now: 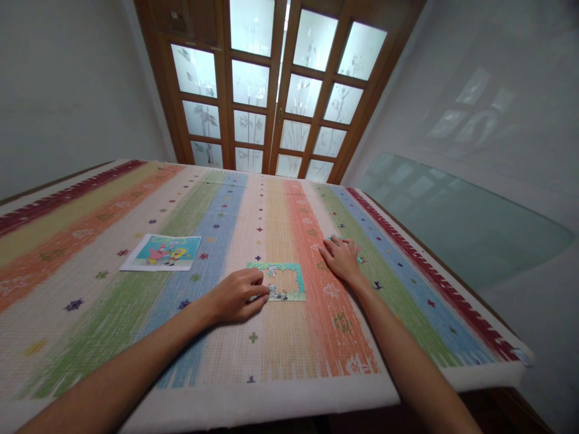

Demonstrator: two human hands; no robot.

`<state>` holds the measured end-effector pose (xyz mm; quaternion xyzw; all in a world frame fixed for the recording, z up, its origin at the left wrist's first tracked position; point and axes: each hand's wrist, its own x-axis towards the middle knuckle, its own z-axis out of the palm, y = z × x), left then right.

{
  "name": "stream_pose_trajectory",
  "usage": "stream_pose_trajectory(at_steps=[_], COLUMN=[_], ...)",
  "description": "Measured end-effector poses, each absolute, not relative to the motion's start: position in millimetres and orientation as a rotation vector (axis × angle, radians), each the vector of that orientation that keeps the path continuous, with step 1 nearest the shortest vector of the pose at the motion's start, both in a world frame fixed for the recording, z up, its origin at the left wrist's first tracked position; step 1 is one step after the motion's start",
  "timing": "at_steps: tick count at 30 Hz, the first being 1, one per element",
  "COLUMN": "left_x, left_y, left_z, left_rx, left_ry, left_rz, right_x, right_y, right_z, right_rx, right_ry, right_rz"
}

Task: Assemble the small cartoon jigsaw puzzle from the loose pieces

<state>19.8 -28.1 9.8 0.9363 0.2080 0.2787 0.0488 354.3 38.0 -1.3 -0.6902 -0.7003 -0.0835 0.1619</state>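
- Woven striped cloth [280, 349] in pastel bands, covering the table from its near edge outward; both forearms reaching across it.
- Left hand [237, 295]: fingers curled together, tips touching the left short edge of the jigsaw; impossible to tell whether clamped on a piece, the tips being hidden under the knuckles.
- Jigsaw [289, 295]: part-built teal frame, centre unfilled, flat on the cloth just right of the left fingertips; long axis running left to right; nearer the left hand than the right.
- Right hand [341, 256]: palm down, fingers spread apart; beyond and right of the jigsaw, not touching it; resting over loose pieces [360, 260], mostly covered, number unclear.
- Printed cartoon picture [165, 252]: flat on the cloth, well to the left.
- Wooden doors [271, 90] with frosted panes beyond the table; glass sheet [452, 223] against the right wall.
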Motion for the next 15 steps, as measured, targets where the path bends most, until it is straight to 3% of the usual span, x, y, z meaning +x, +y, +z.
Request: stream_pose_trajectory(at_steps=[8,15], left_x=[19.5,20.0], left_y=[-28.5,-26.9], left_z=[8.2,5.8], left_rx=[2.85,2.849], left_ry=[0.635,0.639], left_rz=[0.842,0.823], right_x=[350.2,357.9], right_y=[38.5,41.4], right_z=[0.1,-1.3], right_rx=[-1.981,-1.705], right_ry=[-2.071,-2.146], right_rz=[-0.251,-0.201])
